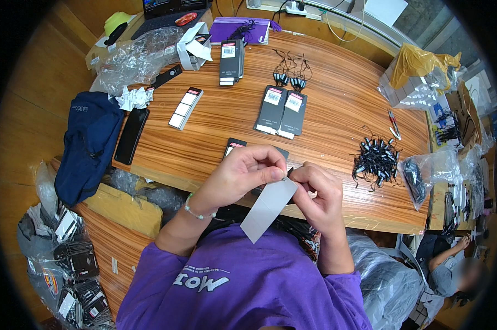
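A pale grey hang tag (pixel 269 209) slants down in front of my purple shirt. My left hand (pixel 254 175) pinches its upper end between thumb and fingers. Close beside it, my right hand (pixel 319 192) is closed, its fingertips at the tag's upper right edge; a small dark bit shows there, too hidden to name. Partly behind my hands lie dark tags (pixel 235 144) on the table. Farther off are two side-by-side stacks of dark tags with white labels (pixel 271 110), with black cords (pixel 297 82) at their far ends. A pile of black strings with small fasteners (pixel 377 160) sits to the right.
Another tag stack (pixel 231 63) and a strip of white stickers (pixel 186 108) lie on the wooden table (pixel 336 82). At left are a black phone (pixel 132 136) and a navy pouch (pixel 89 146). Red-handled cutters (pixel 393 124) and plastic bags are at right. Another person (pixel 449 264) sits lower right.
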`<control>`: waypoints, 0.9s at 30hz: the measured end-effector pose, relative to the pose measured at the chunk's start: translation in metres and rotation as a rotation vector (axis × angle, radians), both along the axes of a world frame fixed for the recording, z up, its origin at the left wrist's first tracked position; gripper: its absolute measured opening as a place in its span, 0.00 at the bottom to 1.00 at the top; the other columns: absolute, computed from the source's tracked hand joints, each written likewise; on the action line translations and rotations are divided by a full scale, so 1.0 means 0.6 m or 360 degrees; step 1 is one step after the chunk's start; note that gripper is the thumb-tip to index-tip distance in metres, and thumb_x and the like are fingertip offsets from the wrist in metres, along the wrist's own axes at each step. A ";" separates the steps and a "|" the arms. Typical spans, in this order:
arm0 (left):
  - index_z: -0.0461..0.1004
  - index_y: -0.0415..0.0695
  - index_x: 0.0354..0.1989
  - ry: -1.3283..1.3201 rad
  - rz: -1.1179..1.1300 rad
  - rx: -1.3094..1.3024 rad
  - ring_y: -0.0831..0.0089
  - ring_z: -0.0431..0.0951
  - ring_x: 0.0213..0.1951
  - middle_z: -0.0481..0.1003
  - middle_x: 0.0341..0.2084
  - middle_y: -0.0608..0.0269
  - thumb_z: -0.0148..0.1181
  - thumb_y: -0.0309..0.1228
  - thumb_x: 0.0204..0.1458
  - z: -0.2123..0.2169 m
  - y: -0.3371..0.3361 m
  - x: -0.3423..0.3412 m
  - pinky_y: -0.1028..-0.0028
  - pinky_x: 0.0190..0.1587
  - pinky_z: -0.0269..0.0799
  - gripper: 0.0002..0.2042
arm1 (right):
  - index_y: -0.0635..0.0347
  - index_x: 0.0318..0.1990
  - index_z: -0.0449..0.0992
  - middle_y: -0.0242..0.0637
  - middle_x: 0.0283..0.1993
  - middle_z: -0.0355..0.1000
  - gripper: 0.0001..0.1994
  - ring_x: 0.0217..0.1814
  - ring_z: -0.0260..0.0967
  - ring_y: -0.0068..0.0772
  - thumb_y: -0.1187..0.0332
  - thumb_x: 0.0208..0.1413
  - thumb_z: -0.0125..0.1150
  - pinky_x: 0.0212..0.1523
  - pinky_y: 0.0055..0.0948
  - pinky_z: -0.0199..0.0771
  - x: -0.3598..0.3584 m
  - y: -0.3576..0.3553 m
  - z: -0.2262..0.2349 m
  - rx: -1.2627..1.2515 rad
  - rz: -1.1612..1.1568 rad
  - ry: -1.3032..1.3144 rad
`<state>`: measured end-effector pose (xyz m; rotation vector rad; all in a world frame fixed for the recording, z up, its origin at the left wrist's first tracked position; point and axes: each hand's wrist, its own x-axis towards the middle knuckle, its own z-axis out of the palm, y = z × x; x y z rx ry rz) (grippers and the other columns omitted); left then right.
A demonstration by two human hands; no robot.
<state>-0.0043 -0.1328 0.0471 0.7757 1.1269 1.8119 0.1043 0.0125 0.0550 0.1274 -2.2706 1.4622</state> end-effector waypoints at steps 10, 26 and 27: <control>0.71 0.36 0.33 0.0047 -0.0106 -0.0202 0.82 0.70 0.34 0.71 0.29 0.67 0.56 0.24 0.50 0.005 0.002 -0.011 0.83 0.38 0.67 0.05 | 0.63 0.28 0.71 0.37 0.22 0.62 0.08 0.24 0.63 0.34 0.76 0.35 0.60 0.22 0.28 0.63 0.001 0.018 0.007 0.0685 -0.0002 0.0191; 0.65 0.41 0.33 0.0509 0.0214 0.0131 0.80 0.71 0.34 0.68 0.28 0.68 0.61 0.21 0.44 -0.010 0.008 -0.011 0.79 0.40 0.67 0.10 | 0.64 0.29 0.69 0.24 0.25 0.64 0.04 0.27 0.57 0.11 0.74 0.53 0.53 0.23 0.17 0.58 0.004 0.002 -0.006 -0.1141 0.0334 -0.0530; 0.65 0.41 0.33 0.0737 0.0240 0.0101 0.79 0.72 0.33 0.70 0.27 0.67 0.61 0.21 0.43 -0.005 0.004 -0.012 0.77 0.38 0.69 0.11 | 0.63 0.28 0.69 0.24 0.24 0.62 0.03 0.24 0.56 0.11 0.75 0.52 0.52 0.23 0.15 0.56 0.001 0.009 -0.010 -0.1179 0.0404 -0.0593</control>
